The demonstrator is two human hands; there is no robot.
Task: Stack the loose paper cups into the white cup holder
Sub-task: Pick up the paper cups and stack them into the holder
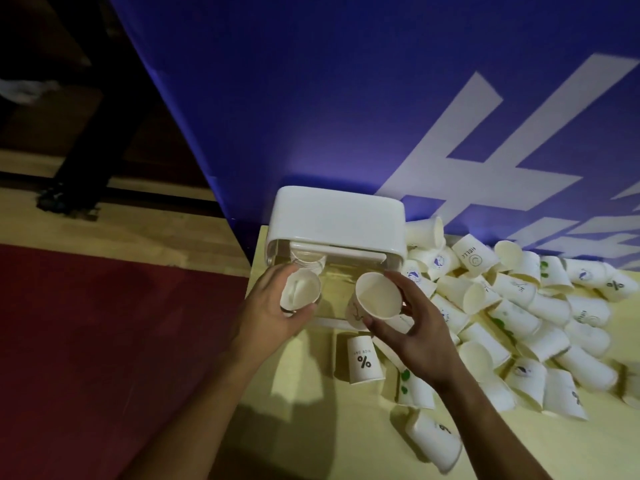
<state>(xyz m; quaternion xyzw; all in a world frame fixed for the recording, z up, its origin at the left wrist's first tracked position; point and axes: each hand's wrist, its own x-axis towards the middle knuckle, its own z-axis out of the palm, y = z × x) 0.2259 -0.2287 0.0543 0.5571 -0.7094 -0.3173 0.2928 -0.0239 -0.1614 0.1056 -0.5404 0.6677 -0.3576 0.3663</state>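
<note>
The head view shows the left hand [272,308] with its fingers curled round a plain cup [300,292], mouth up, at the open front of the white cup holder [332,220]. The right hand [417,329] grips a second cup [377,296] beside it. Loose cups [526,306] lie heaped on the yellow worktop [311,403] to the right.

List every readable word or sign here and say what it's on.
"%": front cup; print above it blurred.
"HELLO": back cup by the white cup holder.
"%": far-right cup.
Letters on the blue banner: cropped, unreadable.
Other cup logos: too blurred.
</note>
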